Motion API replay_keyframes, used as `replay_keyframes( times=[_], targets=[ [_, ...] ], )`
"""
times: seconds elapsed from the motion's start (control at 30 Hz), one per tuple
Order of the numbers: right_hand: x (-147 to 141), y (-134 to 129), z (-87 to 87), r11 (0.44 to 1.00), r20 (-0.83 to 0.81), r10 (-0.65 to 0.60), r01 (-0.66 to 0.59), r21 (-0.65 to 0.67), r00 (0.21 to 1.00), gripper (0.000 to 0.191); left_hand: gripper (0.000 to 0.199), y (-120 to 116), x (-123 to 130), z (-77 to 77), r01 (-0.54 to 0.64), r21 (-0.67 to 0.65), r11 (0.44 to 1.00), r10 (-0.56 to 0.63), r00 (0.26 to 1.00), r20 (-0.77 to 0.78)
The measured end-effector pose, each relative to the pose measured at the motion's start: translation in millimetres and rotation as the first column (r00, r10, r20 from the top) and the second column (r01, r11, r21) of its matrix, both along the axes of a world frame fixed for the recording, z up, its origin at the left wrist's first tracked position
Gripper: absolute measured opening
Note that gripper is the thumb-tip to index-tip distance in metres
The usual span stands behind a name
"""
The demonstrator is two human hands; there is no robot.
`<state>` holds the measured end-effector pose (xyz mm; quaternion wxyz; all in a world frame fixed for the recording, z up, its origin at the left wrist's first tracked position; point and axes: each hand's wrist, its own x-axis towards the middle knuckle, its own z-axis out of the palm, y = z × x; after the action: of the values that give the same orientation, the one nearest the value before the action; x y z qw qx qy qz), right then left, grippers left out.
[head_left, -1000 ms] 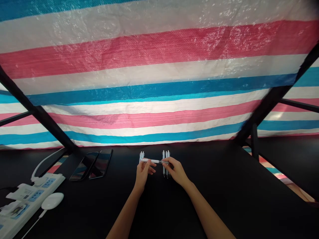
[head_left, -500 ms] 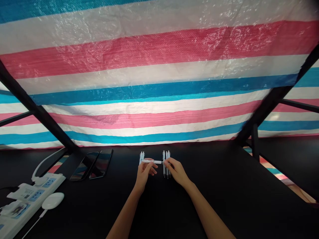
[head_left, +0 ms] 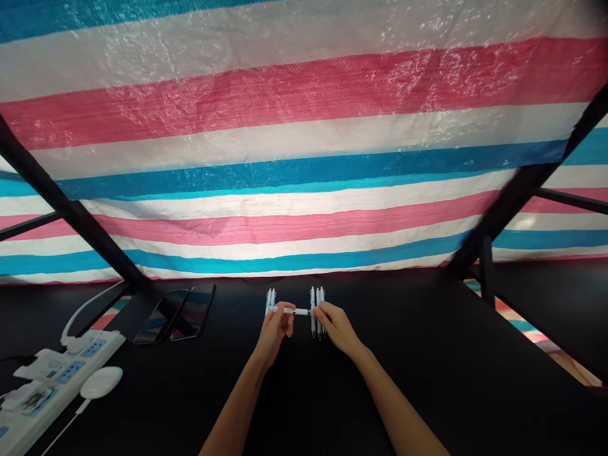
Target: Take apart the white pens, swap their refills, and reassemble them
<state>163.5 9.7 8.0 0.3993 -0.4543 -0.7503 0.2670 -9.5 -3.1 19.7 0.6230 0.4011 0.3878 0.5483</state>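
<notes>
My left hand (head_left: 275,327) and right hand (head_left: 336,326) clamp a white pen (head_left: 300,311) near opposite ends. I note three other pens (head_left: 318,297) beneath the right-hand grip.

I've got a white pen (head_left: 301,311) crosswise, left fingers (head_left: 279,308) on one end, right fingers (head_left: 325,310) on the other. More pens lie in two groups, left (head_left: 270,297) and right (head_left: 313,316), on black counter (head_left: 308,386). Two phones (head_left: 194,312), power strip (head_left: 102,347) off left; striped tarp (head_left: 304,139) behind.
</notes>
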Motion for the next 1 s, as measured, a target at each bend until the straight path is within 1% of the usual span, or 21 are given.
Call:
replay_keyframes(
  times=[0.13,0.2,0.3,0.43,0.53,0.7,0.77,0.87,0.93,1.0],
  targets=[
    [0.9,2.0,-3.2,1.0,-0.054,-0.018,0.019,0.013,0.998,0.028,0.046,3.3,-0.5,-5.6,-0.07,-0.014,0.997,0.07,0.997,0.013],
    [1.1,3.2,-4.3,1.0,-0.093,-0.021,0.023,0.019,0.995,0.023,0.046,5.6,-1.5,-8.3,-0.099,-0.018,0.995,0.099,0.995,0.024],
    [1.3,4.5,-4.7,0.999,-0.147,-0.027,0.033,0.036,0.989,0.02,0.043,7.7,-2.7,-10.4,-0.115,-0.015,0.993,0.115,0.993,0.018],
    [1.6,4.2,-3.0,0.998,-0.155,-0.015,0.025,0.06,0.988,0.019,0.04,8.2,-3.5,-11.1,-0.11,-0.017,0.994,0.11,0.994,0.004],
    [1.7,2.8,-0.7,0.998,-0.126,-0.026,0.034,0.06,0.992,0.021,0.036,7.6,-3.9,-10.8,-0.101,-0.018,0.995,0.101,0.995,0.008],
    [1.9,1.7,0.7,0.998,-0.033,-0.055,0.056,0.03,0.998,0.041,0.029,5.9,-3.6,-8.4,-0.062,-0.006,0.998,0.062,0.998,0.02],
    [2.4,1.7,0.2,0.998,-0.027,-0.064,0.065,0.007,0.998,0.043,0.027,5.8,-3.3,-7.7,-0.055,-0.002,0.998,0.055,0.998,0.026],
    [3.9,1.9,-0.4,0.998,-0.096,-0.055,0.054,-0.014,0.994,0.027,0.026,6.7,-3.4,-7.6,-0.073,-0.005,0.997,0.073,0.997,0.032],
    [5.1,2.3,-0.3,0.999,-0.143,-0.031,0.03,-0.01,0.989,0.024,0.026,7.6,-3.9,-7.8,-0.097,-0.015,0.995,0.097,0.994,0.04],
    [6.3,3.2,-0.1,1.0,-0.155,-0.016,0.017,0.004,0.988,0.022,0.026,8.4,-4.5,-7.9,-0.111,-0.019,0.994,0.112,0.992,0.052]
  ],
)
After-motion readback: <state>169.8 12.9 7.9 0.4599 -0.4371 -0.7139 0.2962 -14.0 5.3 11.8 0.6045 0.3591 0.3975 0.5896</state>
